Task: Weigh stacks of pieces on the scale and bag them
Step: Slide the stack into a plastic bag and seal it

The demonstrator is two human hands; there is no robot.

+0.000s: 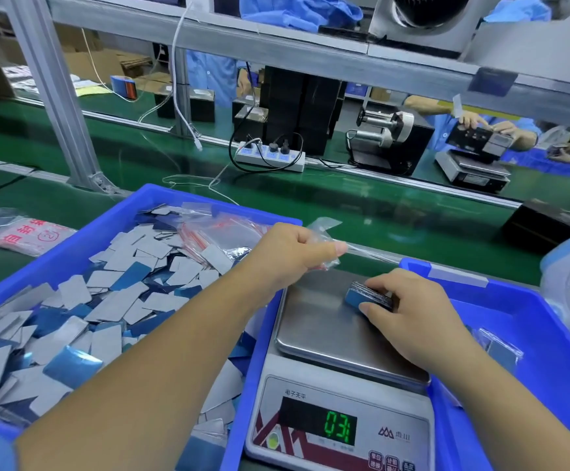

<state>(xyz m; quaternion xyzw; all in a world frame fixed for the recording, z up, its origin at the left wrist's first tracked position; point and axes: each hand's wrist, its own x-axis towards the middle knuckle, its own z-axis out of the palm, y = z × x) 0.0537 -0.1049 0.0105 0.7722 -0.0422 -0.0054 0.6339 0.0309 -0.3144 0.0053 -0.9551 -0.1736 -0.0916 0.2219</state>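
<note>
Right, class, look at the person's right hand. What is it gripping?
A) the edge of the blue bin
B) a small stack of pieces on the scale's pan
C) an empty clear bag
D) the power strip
B: the right hand grips the stack of pieces lying on the scale's steel pan, while the left hand holds the clear bag.

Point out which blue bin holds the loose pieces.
The left blue bin, beside the scale, heaped with loose pieces. The right blue bin holds only a bagged stack.
</note>
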